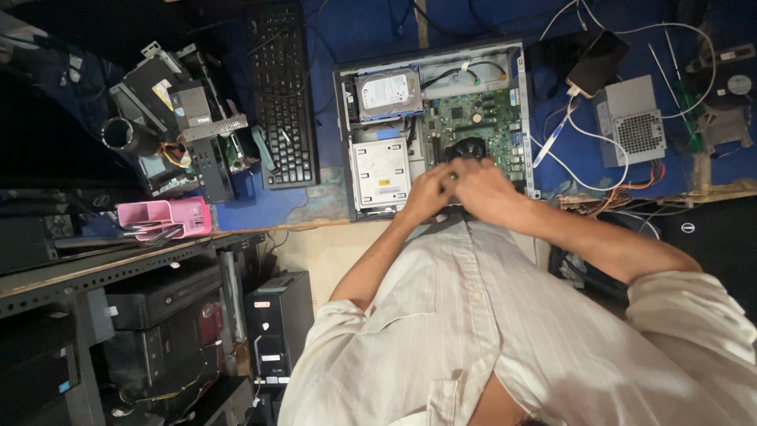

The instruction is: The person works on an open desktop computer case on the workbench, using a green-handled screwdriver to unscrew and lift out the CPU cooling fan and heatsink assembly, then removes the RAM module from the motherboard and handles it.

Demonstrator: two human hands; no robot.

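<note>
Both hands, the left hand [428,192] and right hand [482,187], are pressing together over the open computer case [516,110], beside its cooling fan [468,147]. Whether they are pinching anything cannot be determined. The case is lying flat on the blue workbench [355,31], beside the keyboard [282,95].

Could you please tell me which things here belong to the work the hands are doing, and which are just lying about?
In use: open computer case, green circuit board, cooler fan, left hand, right hand.

Lying about: keyboard, pink basket, grey power supply, phone.

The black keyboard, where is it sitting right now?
In the head view, the black keyboard lies on the blue table, just left of the open computer case, beyond the pink basket.
</note>
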